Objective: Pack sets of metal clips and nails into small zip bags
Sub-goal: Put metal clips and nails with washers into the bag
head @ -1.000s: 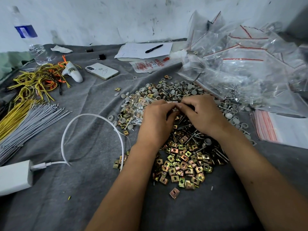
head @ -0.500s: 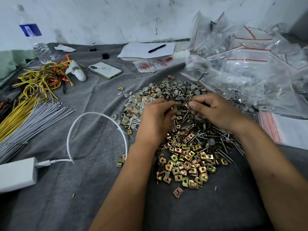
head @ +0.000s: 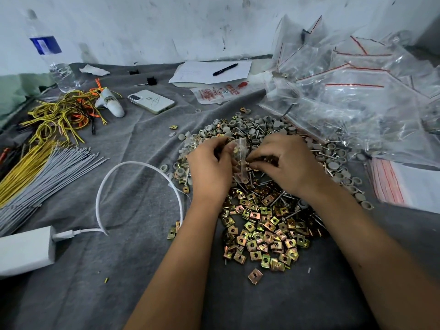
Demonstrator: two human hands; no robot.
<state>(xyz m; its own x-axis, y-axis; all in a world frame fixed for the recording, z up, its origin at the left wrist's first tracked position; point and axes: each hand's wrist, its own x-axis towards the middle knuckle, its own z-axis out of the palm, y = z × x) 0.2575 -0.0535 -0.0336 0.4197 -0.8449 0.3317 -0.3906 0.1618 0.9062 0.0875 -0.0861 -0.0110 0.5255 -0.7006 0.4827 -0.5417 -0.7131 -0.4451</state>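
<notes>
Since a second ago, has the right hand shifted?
Yes. The right hand moved away from the left hand, toward the clear zip-bag heap.

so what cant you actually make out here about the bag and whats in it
Head view only:
- Contents of the small zip bag: a few gold clips show through, count unclear; the left hand and right hand cover most of it.
- Whether nails are inside: too small, hidden by fingers.
- What the right hand pinches: too small.
- Whether the bag's seal is open: blurred.
</notes>
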